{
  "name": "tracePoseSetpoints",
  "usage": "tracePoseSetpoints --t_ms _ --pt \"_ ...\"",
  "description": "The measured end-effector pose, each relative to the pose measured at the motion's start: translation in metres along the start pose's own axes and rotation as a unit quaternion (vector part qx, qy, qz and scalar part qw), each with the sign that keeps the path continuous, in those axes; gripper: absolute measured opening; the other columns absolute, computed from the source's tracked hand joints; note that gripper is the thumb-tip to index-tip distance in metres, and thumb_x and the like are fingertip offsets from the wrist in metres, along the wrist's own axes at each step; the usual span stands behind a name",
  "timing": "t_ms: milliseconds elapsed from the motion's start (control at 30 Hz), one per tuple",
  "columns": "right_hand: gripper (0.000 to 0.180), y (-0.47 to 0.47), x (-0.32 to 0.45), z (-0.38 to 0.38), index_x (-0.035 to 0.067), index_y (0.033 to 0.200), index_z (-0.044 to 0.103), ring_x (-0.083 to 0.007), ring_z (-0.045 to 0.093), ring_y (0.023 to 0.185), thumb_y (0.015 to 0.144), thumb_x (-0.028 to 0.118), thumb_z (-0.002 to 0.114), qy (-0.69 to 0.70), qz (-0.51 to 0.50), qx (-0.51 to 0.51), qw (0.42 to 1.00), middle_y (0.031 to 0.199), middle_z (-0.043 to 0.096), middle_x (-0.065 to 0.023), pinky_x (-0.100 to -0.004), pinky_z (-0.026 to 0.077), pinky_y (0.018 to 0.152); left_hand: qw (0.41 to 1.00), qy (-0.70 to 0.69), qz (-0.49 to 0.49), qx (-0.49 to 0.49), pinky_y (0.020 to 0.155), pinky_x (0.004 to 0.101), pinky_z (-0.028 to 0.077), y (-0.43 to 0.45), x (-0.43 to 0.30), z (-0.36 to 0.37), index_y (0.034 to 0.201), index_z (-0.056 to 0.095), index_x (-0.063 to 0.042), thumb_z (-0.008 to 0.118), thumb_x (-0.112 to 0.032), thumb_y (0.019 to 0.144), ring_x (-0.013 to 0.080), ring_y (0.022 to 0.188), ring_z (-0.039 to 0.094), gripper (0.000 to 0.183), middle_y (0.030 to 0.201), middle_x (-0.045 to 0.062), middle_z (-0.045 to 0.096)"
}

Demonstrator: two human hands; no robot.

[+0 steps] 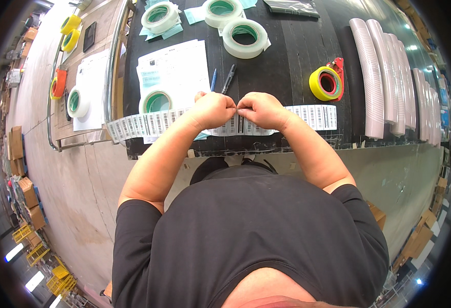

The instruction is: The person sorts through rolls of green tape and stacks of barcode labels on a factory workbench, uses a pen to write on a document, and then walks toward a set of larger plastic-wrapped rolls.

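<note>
A long strip of barcode labels [314, 117] lies across the front edge of the black table [287, 88], its left end hanging past the table's corner. My left hand [215, 109] and my right hand [262, 109] pinch the strip's upper edge near its middle, fingertips almost touching. Behind the strip at the left is a clear tape roll with a green core [158, 102], resting on printed sheets [183, 61]. A blue pen [214, 80] and a black marker [229, 79] lie just beyond my hands.
More clear tape rolls [245, 38] sit at the back. To the right are a yellow tape roll [317, 84] in a red dispenser [339, 69] and several wrapped pale rolls [369, 81]. A cart [61, 131] with sheets and tape adjoins the table's left side.
</note>
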State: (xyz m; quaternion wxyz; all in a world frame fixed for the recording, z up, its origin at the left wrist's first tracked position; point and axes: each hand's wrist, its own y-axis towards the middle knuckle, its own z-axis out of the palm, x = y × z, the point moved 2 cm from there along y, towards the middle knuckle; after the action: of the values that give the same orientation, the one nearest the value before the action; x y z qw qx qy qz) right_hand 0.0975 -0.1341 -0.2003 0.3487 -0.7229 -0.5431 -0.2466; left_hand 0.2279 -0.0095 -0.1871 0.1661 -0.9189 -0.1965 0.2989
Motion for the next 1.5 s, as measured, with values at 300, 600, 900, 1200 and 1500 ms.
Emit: tracePoseSetpoints --t_ms 300,600,900,1200,1500 --pt "0.015 -0.007 0.009 -0.007 0.009 0.09 0.073 -0.0299 0.066 0.093 0.086 0.021 0.065 -0.059 -0.059 -0.045 0.995 0.094 0.07 -0.0093 -0.041 0.052 0.082 0.993 -0.097 -0.042 0.044 0.081 0.0364 0.054 -0.002 -0.011 -0.014 0.099 0.078 -0.011 0.062 -0.029 0.085 0.0256 0.083 0.071 0.028 0.087 0.013 0.074" --pt "0.009 -0.017 0.013 -0.006 0.008 0.084 0.069 -0.0302 0.065 0.088 0.083 0.017 0.068 -0.075 -0.136 -0.158 0.975 0.087 0.068 -0.0081 -0.041 0.052 0.078 0.971 -0.226 -0.075 0.032 0.075 0.0305 0.052 0.003 0.0 -0.005 0.098 0.076 -0.003 0.065 -0.024 0.085 0.0146 0.078 0.066 0.028 0.084 0.007 0.073" --pt "0.019 -0.02 0.008 -0.018 0.005 0.094 0.071 -0.0302 0.067 0.087 0.09 0.023 0.067 0.063 -0.015 -0.09 0.994 0.093 0.07 -0.0118 -0.0399 0.053 0.078 0.958 -0.258 -0.061 0.113 0.074 0.0273 0.051 -0.001 0.008 -0.015 0.097 0.075 -0.001 0.069 -0.03 0.09 0.0112 0.078 0.063 0.03 0.085 0.004 0.071" --pt "0.018 -0.019 -0.005 -0.024 0.0 0.092 0.068 -0.0076 0.054 0.069 0.096 0.018 0.067 0.16 0.037 -0.021 0.986 0.075 0.064 -0.0022 -0.0278 0.048 0.063 0.938 -0.323 -0.082 0.095 0.074 0.028 0.05 0.001 0.008 -0.013 0.098 0.076 -0.001 0.072 -0.029 0.089 0.0121 0.078 0.063 0.03 0.086 0.005 0.071" --pt "0.018 -0.02 -0.011 -0.02 0.0 0.092 0.068 -0.0051 0.053 0.07 0.096 0.017 0.066 0.22 0.063 -0.034 0.973 0.076 0.064 0.0011 -0.0256 0.048 0.064 0.931 -0.339 -0.114 0.073 0.073 0.0283 0.05 0.004 0.003 -0.015 0.097 0.076 -0.001 0.074 -0.028 0.086 0.013 0.077 0.064 0.029 0.084 0.006 0.071"
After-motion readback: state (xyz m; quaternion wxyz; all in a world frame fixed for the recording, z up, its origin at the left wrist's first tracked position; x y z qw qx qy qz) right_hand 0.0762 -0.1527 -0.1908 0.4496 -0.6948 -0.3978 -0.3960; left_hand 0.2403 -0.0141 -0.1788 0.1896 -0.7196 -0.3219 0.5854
